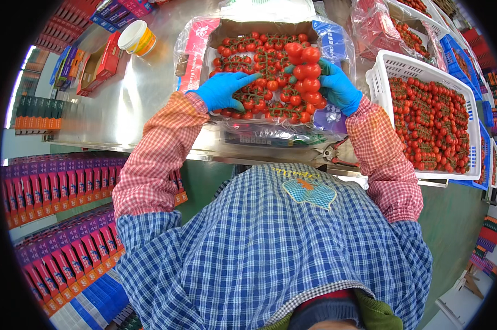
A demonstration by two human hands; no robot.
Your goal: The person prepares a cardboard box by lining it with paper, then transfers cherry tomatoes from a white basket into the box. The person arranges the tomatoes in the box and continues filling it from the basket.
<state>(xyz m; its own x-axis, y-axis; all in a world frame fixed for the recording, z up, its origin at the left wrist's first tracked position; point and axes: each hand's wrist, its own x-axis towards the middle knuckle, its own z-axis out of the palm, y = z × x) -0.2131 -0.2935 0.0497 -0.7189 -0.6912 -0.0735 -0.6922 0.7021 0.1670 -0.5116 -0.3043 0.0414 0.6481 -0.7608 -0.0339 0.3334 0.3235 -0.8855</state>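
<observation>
An open cardboard box with a clear plastic liner holds cherry tomatoes on green vines. My right hand, in a blue glove, grips a raised bunch of tomatoes at the box's right side, its fingertips partly hidden behind the fruit. My left hand, also gloved in blue, lies over the tomatoes at the box's left, index finger stretched out and thumb low among the fruit. Red-handled snips and a second cutting tool lie by the table's front edge, below the box.
A white crate of tomatoes stands at the right, with wrapped boxes and blue crates behind. A yellow-and-white tub and red cartons sit on the steel table. Stacked packaging fills the lower left.
</observation>
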